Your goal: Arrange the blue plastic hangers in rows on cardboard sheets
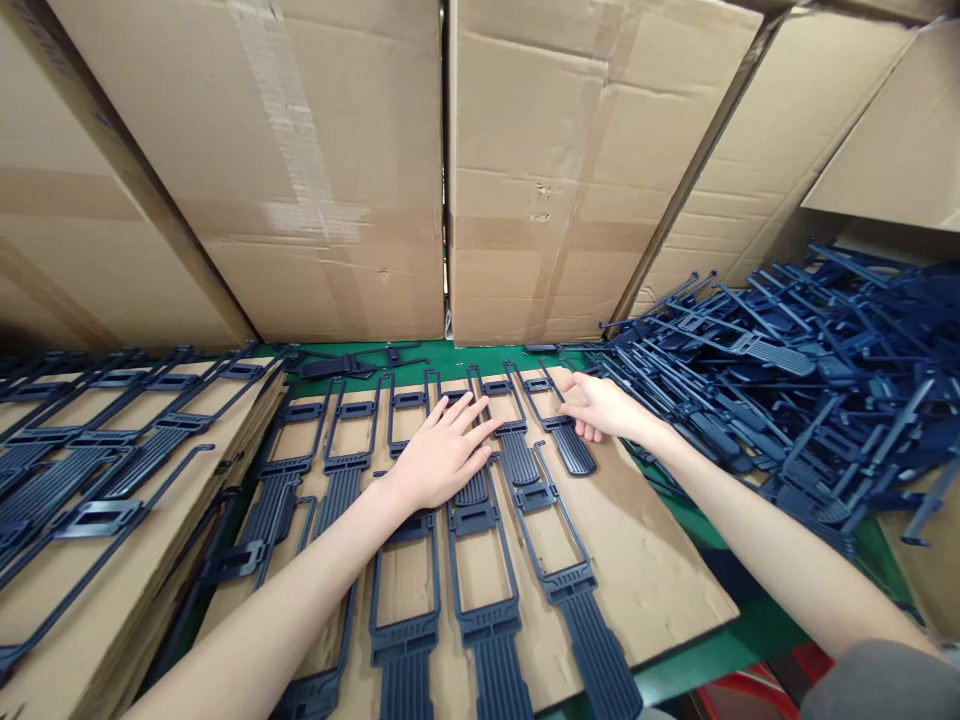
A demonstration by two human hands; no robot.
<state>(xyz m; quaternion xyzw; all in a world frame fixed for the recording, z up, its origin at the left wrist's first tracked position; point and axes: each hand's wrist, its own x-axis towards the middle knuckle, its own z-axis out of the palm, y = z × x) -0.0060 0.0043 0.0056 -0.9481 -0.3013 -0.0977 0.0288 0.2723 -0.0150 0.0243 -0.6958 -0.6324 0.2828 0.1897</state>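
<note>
Dark blue plastic brackets, each with an open frame and a ribbed tab, lie in two rows on a cardboard sheet (660, 590). My left hand (442, 450) rests palm down, fingers spread, over the middle of the far row, covering parts of a few brackets. At the far right of that row, my right hand (596, 405) has its fingers curled, thumb and forefinger pinched at the side of the last bracket (574, 450). Its fingertips are partly hidden. In the near row, another bracket (577, 590) lies below, untouched by either hand.
A big tangled heap of similar brackets (810, 370) fills the right side. On the left stands a stack of cardboard sheets (180, 530) with more brackets on top. Tall cardboard boxes (540, 180) wall off the back. Green table surface (465, 358) shows between them.
</note>
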